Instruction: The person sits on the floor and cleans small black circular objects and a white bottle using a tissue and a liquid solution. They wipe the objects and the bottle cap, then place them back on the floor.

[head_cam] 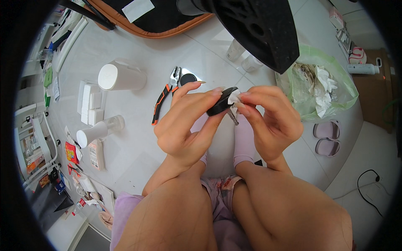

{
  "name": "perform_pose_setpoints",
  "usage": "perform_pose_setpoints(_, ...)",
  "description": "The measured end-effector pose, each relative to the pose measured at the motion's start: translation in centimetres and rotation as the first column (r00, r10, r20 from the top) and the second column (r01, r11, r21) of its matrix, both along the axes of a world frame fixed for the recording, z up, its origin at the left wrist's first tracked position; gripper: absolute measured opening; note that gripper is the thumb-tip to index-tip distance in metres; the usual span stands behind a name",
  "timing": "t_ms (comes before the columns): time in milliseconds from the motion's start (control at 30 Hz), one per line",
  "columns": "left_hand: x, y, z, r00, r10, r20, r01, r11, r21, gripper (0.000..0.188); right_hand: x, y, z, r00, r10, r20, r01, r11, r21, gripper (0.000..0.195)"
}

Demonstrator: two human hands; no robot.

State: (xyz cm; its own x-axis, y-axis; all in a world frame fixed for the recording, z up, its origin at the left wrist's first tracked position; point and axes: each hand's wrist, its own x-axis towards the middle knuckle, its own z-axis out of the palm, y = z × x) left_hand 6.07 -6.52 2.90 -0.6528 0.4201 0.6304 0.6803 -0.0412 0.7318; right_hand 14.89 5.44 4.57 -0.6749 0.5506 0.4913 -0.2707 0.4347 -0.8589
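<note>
My left hand (188, 128) grips a black caster wheel (218, 106) between thumb and fingers, above my feet. A metal stem (232, 117) sticks out from the caster, pointing down toward my lap. In my right hand (271, 120) a small piece of white tissue (234, 97) is pinched between thumb and fingertips and pressed against the caster's side. Beyond my left hand, pliers (166, 94) with black and orange handles lie on the floor. Beside their jaws is a round black disc (188, 79), partly hidden by my fingers.
A brown-edged chair part (163, 33) and a black chair-base leg (260, 34) reach in from the top. A green plastic bag (306, 50) with crumpled tissue stands right. Left are a white pitcher (132, 75) and a clear cup (115, 124). Slippers (326, 130) and a cable (358, 185) lie right.
</note>
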Motion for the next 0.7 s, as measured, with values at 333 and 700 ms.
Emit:
perform_pose_setpoints(333,0.1,0.3,0.0,0.995,0.038,-0.096,-0.035,0.999,0.038,0.036,-0.3,-0.6,-0.1,0.997,-0.038,-0.060,0.053,0.959,0.278,0.023)
perform_pose_setpoints(700,0.1,0.3,-0.2,0.995,0.044,-0.089,-0.040,0.998,0.039,0.035,-0.2,-0.7,0.1,0.999,-0.041,-0.026,0.046,0.970,0.240,0.022)
